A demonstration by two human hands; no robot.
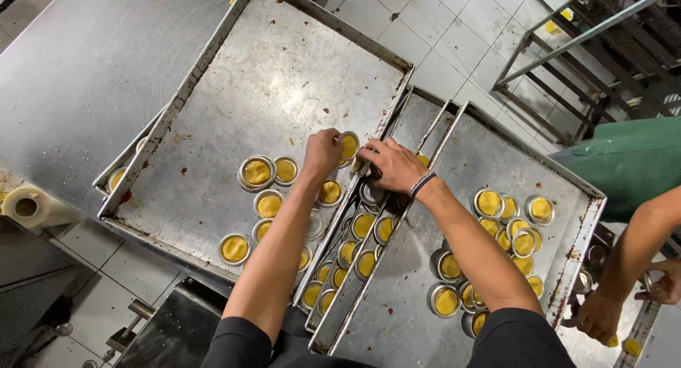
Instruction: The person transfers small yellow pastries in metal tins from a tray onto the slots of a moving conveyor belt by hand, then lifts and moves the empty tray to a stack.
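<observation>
My left hand is closed on a small round metal tin lined with yellow dough, held above the right edge of a large steel tray. My right hand sits just beside it, fingers curled over tins at the gap between trays; what it grips is hidden. Several dough-lined tins lie on the large tray below my left hand. More tins fill the narrow lower tray between the two big ones. Another cluster of tins rests on the right tray.
A steel table lies at the left with a tape roll by its edge. Another person's arm and hand reach in at the lower right, by a green garment. A metal rack stands on the tiled floor.
</observation>
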